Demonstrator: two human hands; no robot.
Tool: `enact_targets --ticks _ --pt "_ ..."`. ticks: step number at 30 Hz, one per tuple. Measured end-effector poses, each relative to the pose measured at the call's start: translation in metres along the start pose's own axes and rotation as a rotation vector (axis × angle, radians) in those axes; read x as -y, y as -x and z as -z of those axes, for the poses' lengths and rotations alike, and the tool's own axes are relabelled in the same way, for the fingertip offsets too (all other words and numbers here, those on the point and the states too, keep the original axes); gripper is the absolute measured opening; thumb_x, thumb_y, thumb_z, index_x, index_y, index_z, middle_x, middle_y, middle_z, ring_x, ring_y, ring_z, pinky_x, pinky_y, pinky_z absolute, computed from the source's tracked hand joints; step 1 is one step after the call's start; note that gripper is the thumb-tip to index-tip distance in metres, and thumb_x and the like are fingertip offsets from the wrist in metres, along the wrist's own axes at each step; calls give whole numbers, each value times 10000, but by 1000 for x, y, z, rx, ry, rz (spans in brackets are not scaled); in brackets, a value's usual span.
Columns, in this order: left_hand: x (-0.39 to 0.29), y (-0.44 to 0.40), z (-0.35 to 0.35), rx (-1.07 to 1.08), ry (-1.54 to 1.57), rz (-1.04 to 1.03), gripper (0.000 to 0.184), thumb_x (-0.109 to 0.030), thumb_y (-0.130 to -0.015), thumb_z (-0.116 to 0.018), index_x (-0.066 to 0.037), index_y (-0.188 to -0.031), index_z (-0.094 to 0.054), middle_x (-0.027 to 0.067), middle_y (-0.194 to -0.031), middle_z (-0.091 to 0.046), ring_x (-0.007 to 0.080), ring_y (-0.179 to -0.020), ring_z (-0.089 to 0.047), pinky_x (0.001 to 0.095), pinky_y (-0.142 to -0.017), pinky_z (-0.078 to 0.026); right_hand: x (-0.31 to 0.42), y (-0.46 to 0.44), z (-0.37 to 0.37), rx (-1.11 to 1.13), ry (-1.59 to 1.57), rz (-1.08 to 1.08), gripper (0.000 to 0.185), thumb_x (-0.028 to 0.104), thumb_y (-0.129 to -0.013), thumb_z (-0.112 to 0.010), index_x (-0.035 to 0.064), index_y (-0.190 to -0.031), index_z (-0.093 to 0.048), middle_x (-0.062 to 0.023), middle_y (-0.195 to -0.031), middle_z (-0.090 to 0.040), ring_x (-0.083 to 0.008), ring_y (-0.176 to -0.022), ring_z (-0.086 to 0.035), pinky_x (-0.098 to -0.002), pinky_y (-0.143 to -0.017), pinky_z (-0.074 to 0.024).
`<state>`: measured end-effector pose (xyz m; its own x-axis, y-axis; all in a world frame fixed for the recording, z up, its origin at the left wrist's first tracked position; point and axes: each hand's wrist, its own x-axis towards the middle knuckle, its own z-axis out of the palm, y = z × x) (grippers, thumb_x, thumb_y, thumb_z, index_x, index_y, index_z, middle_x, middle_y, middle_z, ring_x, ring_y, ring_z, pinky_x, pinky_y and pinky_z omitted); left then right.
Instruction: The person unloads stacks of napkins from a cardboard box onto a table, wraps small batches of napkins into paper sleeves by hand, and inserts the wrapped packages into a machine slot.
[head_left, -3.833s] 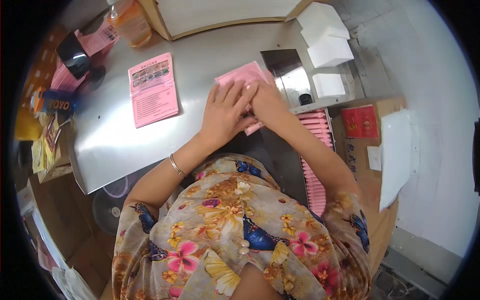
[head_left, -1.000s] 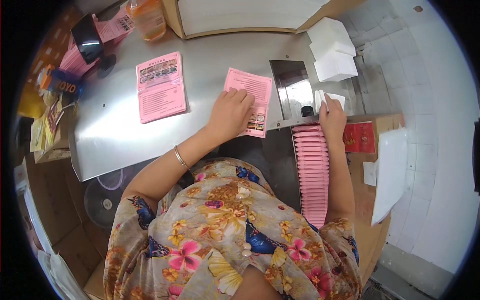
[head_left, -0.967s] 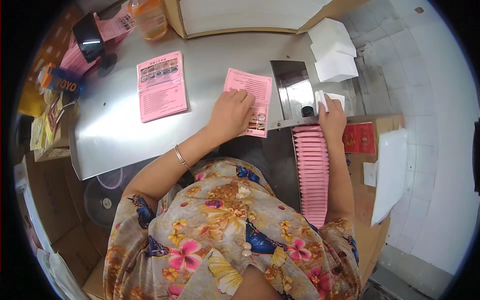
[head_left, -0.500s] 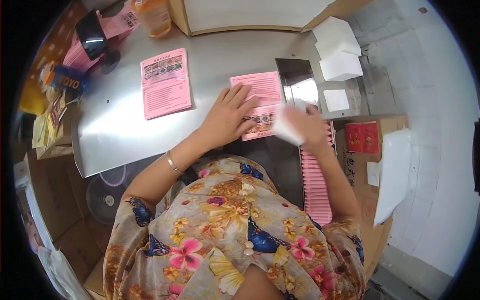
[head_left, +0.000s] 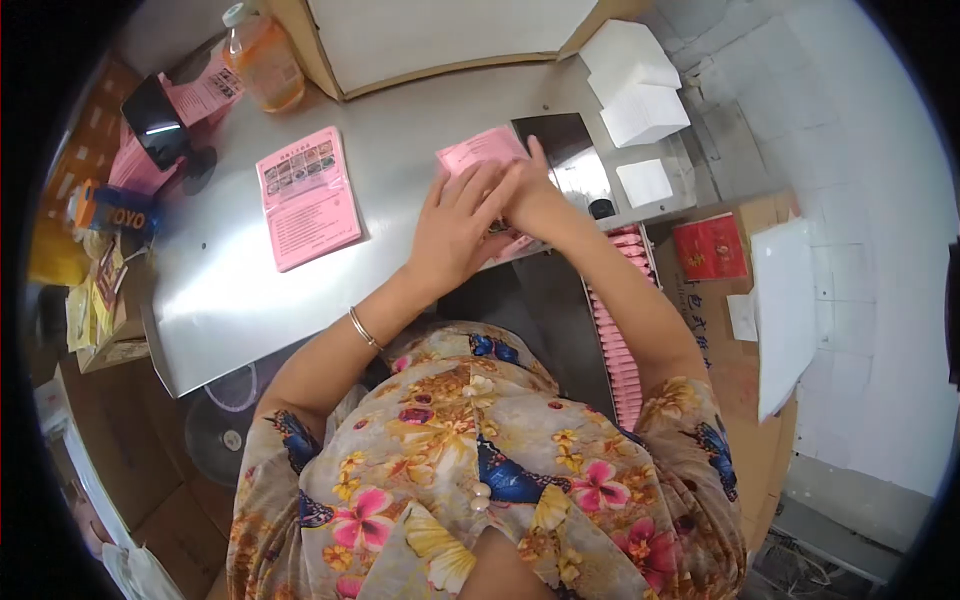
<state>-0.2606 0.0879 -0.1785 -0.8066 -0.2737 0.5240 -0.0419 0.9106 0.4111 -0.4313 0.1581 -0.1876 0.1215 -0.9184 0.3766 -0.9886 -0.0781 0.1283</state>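
My left hand (head_left: 457, 222) lies on a pink printed sheet (head_left: 480, 147), its fingers stretched out and slightly apart. Right beside it, my right hand (head_left: 540, 208) rests over the sheet's right part and meets the left fingers. One right finger points away from me, while the others are largely hidden behind the left hand. Only the sheet's far part and a bit of its near edge show between and below the hands. Further left on the metal counter (head_left: 215, 310) is a stack of pink menu sheets (head_left: 310, 200) with small food pictures.
Beside my right forearm, a long row of folded pink papers (head_left: 617, 345) fills a box. White napkin stacks (head_left: 640, 110) stand at the back right. A red packet (head_left: 711, 248) lies on a carton. At the back left are a bottle (head_left: 265, 65) and a dark phone-like device (head_left: 155, 125).
My right hand has moved left and away from me to meet my left hand. The white folded paper it held is out of sight. The whole view has shifted slightly.
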Motion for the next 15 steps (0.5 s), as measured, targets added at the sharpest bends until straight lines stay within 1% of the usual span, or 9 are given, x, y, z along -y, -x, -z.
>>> enact_targets --ticks 2,4,5,7,8,10,11,13,15 --pt "3 7 4 -31 -6 19 791 -278 -789 -777 -147 -1487 -427 131 -1430 -493 324 -1286 -495 511 -1057 -390 -26 5 12 687 -79 -228 422 202 -855 -640 60 -1251 -618 -193 -1161 -665 -366 -1123 -617 -560 -1190 -223" --pt "3 11 5 -84 143 119 678 -233 -813 -755 -104 -1424 -493 141 -1377 -542 327 -1215 -549 468 -1004 -431 -45 39 9 327 -124 -339 347 170 -874 -602 61 -1202 -630 -226 -1068 -687 -380 -1060 -642 -495 -1027 -437" --pt "4 14 2 -88 144 127 678 -233 -813 -755 -104 -1424 -493 141 -1377 -542 327 -1215 -549 468 -1004 -431 -50 46 9 277 -104 -488 325 176 -883 -600 53 -1182 -632 -226 -1042 -692 -374 -1048 -645 -469 -944 -503" --pt "10 12 -3 -123 183 150 487 -206 -825 -742 -59 -1268 -605 141 -1238 -627 326 -1115 -602 438 -940 -465 -48 36 39 647 -133 -641 335 194 -911 -600 36 -1206 -622 -269 -1095 -662 -398 -1039 -645 -457 -825 -536" --pt "13 12 -3 -131 172 154 487 -206 -825 -742 -59 -1268 -605 141 -1238 -627 326 -1115 -602 438 -940 -465 -47 44 45 642 -134 -628 335 194 -911 -600 36 -1206 -622 -269 -1095 -662 -398 -1039 -645 -457 -825 -536" --pt "15 14 -3 -61 263 196 302 -177 -829 -728 -44 -1093 -668 124 -1094 -672 319 -1042 -626 434 -895 -477 -49 68 59 462 -250 -603 375 229 -920 -627 38 -1243 -619 -267 -1144 -646 -394 -1038 -638 -463 -849 -515" --pt "15 14 -3 -64 263 201 302 -177 -829 -728 -44 -1093 -668 124 -1094 -672 319 -1042 -626 434 -895 -477 -55 77 63 464 -249 -599 375 229 -920 -627 38 -1243 -619 -267 -1144 -646 -394 -1038 -638 -463 -849 -515" --pt "13 11 -5 -90 239 150 228 -151 -831 -716 -45 -1027 -673 112 -1022 -674 320 -997 -629 433 -870 -475 -66 99 69 -37 -34 -480 428 243 -896 -678 36 -1266 -623 -218 -1121 -648 -379 -1034 -620 -455 -863 -504" --pt "11 9 -4 -80 245 116 218 -141 -830 -713 -46 -1021 -670 114 -1015 -670 319 -985 -630 434 -863 -474 -77 116 58 -34 47 -561 436 247 -882 -699 33 -1256 -630 -190 -1111 -641 -373 -1031 -610 -453 -871 -500"
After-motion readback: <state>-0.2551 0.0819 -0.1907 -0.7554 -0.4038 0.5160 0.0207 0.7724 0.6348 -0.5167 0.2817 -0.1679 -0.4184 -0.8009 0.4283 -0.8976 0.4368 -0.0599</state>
